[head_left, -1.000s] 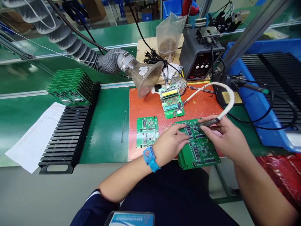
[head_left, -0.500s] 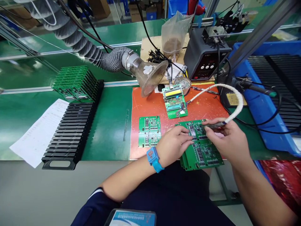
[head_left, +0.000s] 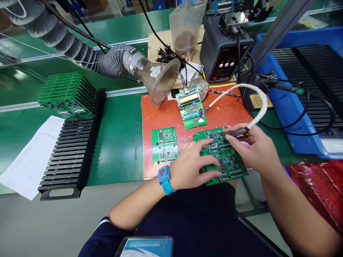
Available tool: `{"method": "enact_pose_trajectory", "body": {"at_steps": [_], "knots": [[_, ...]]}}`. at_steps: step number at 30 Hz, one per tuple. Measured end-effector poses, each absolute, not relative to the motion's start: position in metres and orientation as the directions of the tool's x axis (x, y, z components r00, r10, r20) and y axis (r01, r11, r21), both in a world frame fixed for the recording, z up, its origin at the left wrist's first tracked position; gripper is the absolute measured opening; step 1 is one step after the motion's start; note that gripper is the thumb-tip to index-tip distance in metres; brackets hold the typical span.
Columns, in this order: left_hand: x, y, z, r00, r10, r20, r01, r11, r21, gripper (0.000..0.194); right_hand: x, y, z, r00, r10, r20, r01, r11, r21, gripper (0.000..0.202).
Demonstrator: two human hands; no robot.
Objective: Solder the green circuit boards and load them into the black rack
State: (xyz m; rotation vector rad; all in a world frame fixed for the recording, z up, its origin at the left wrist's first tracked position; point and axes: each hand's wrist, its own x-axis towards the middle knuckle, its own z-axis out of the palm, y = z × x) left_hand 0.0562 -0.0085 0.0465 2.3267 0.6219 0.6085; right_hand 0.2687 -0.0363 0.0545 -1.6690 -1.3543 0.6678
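Note:
My left hand (head_left: 191, 162), with a blue wrist strap, rests with fingers spread on a green circuit board (head_left: 232, 164) at the table's front edge. In my right hand (head_left: 252, 144) is a dark probe (head_left: 237, 132) with a white sleeved cable, pinched between thumb and fingers. Its tip is at the upper part of that board. Behind the board lies a small tester board (head_left: 191, 109) with a yellow display, joined to the cable. Another green board (head_left: 164, 145) lies on the orange mat (head_left: 150, 110), left of my left hand.
A black rack (head_left: 65, 153) with upright green boards (head_left: 69, 92) stands at the left, beside a paper sheet (head_left: 32, 157). A fume funnel (head_left: 163, 80) hangs behind the mat. At the back right are a soldering station (head_left: 225, 50) and a blue bin (head_left: 284, 103).
The fingers of my left hand have spread out over the board. My right hand still holds the probe at the board's upper part. The whole view has shifted slightly.

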Motion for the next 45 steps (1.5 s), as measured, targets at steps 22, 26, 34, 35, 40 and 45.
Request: {"method": "enact_pose_trajectory", "body": {"at_steps": [22, 26, 34, 35, 40, 45], "knots": [[0.060, -0.016, 0.042, 0.872, 0.448, 0.196, 0.241, -0.743, 0.624, 0.020, 0.272, -0.036, 0.052, 0.240, 0.965, 0.104, 0.487, -0.027, -0.873, 0.024], [0.058, -0.015, 0.041, 0.870, 0.441, 0.220, 0.223, -0.750, 0.622, 0.022, 0.274, -0.037, 0.048, 0.243, 0.965, 0.102, 0.476, -0.027, -0.879, 0.027], [0.055, -0.016, 0.036, 0.823, 0.483, 0.298, 0.212, -0.749, 0.628, 0.051, 0.277, -0.038, 0.044, 0.251, 0.964, 0.085, 0.465, -0.043, -0.884, 0.025], [0.056, -0.016, 0.035, 0.821, 0.486, 0.300, 0.216, -0.751, 0.625, 0.052, 0.276, -0.038, 0.044, 0.251, 0.964, 0.083, 0.461, -0.044, -0.886, 0.025], [0.056, -0.016, 0.038, 0.825, 0.486, 0.290, 0.242, -0.766, 0.596, 0.054, 0.273, -0.038, 0.046, 0.257, 0.963, 0.080, 0.432, -0.041, -0.901, 0.026], [0.056, -0.017, 0.039, 0.819, 0.485, 0.307, 0.251, -0.783, 0.569, 0.055, 0.271, -0.039, 0.047, 0.263, 0.961, 0.088, 0.393, -0.024, -0.919, 0.025]]}}
